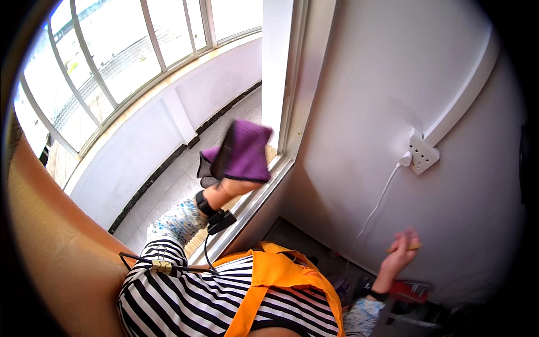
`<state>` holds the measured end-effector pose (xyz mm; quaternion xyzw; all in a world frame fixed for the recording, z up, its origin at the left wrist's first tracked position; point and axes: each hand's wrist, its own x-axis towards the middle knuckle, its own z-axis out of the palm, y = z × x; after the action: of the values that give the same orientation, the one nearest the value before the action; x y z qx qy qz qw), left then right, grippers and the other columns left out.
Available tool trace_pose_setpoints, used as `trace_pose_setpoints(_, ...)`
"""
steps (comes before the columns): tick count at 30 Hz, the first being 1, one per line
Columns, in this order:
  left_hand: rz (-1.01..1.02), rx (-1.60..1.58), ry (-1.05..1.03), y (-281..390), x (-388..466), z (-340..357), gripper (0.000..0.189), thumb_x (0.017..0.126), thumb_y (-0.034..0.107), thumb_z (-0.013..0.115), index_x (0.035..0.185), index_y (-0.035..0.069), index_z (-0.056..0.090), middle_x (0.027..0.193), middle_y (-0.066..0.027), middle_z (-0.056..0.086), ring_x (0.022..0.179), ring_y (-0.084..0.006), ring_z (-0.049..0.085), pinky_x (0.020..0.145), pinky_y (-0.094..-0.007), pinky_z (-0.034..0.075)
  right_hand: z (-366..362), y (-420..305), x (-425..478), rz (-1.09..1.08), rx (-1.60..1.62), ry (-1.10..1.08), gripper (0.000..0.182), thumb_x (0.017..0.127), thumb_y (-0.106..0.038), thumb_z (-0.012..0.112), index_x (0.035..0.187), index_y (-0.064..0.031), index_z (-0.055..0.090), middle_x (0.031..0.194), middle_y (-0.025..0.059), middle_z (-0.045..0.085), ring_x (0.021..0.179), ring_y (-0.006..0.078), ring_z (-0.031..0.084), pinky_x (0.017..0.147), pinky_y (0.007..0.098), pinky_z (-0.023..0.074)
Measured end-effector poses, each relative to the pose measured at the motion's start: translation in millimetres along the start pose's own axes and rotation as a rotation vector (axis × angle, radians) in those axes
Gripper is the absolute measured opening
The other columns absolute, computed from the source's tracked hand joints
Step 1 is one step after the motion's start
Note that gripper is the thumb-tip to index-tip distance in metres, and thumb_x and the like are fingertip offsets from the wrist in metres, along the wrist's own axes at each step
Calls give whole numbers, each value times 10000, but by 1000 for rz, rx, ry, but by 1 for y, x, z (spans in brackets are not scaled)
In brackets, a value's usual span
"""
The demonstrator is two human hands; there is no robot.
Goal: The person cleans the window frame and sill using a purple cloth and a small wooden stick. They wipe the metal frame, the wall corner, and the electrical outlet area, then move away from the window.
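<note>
My left hand (236, 187) is raised in front of the window track and grips a purple cloth (248, 151) with a dark edge. Folds of the cloth cover most of my fingers, and a grey side shows at its left. Off to the right, my right hand (401, 249) is up near the wall, blurred. Its fingers are curled round a small yellowish object (415, 246), too blurred to name. A sliding-door or window frame (290, 105) with a metal track (269, 179) stands just beyond the cloth.
A wall socket (422, 152) holds a white plug (405, 159), its cable (374, 210) hanging down. Below my right hand lies a red case-like object (410, 291) amid dark clutter. Left of me rises a tan surface (54, 219); windows (113, 46) line a curved low wall (126, 164).
</note>
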<state>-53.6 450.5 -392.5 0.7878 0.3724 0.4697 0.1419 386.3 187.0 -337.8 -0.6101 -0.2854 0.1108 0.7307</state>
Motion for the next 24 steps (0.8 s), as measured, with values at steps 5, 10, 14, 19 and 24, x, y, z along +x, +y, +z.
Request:
trace_pose_setpoints(5,210,196,-401,27,27,63,702,743,246,736,1327,-36,467,1263,-233,569,1217,-406,507,1052,-469,399,42,-101,127,-734,-289,246,284,1006,-117,550,1249,19,610,958,73,674,776,111,600,662,221,485)
trace_pose_setpoints(10,123,364,-654,6,35,102,527,743,181,695,1199,-11,510,1134,-171,612,1124,-338,559,969,-455,423,76,-129,209,-1157,-344,297,234,1006,-135,601,1181,12,657,1027,91,700,840,147,662,736,250,541)
trace_pose_setpoints(14,123,360,-505,9,33,112,388,737,115,641,1089,7,521,1031,-161,624,1067,-338,571,933,-422,424,86,-119,220,-1304,-512,435,182,963,-93,662,1128,-20,687,1028,85,701,792,164,670,690,262,560)
trace_pose_setpoints(19,90,340,-528,4,36,114,409,739,133,659,1103,-1,528,992,-157,637,1045,-336,583,922,-409,435,83,-109,231,-1381,-598,498,172,962,-75,655,1115,0,680,1008,115,697,779,178,690,685,260,579)
trace_pose_setpoints(24,165,286,-536,2,16,102,339,741,131,663,1033,-9,563,986,-161,619,975,-337,582,856,-409,483,72,-112,234,-1478,-731,530,174,953,-88,671,1113,-19,676,1017,97,698,789,183,690,678,257,576)
